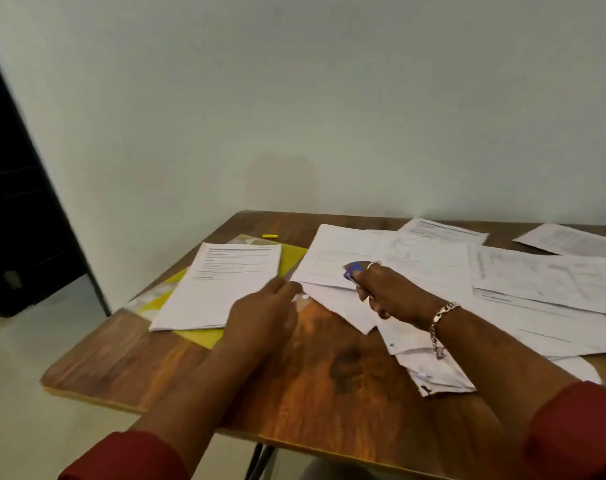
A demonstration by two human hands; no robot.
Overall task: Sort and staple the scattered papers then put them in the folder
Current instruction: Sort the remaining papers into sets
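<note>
The right hand (386, 291) curls its fingers around a small blue stapler (353, 270), holding it over the near corner of a loose sheet in the spread of scattered papers (433, 268) that covers the right half of the wooden table (315, 375). A ring shows on one finger of this hand and a metal bracelet (440, 322) hangs at the wrist. The left hand (267, 313) reaches forward with its fingers held close together and lightly bent, their tips meeting the corner of the same sheet just to the left of the stapler; whether they pinch the paper or only press it down cannot be told, since the frame is blurred there. To the left, a neat stack of printed pages (222, 285) lies on top of a yellow folder (197, 336), which sits flat near the table's left edge with a clear plastic sleeve showing from beneath it. A small yellow object (269, 235), too small to identify, lies on the table beyond the folder. More printed sheets overlap one another toward the far right edge, and a few crumpled pages lie under the right forearm. Both arms wear dark red sleeves (578, 438) pushed up from the wrists. A pale wall (294, 98) rises behind the table.
</note>
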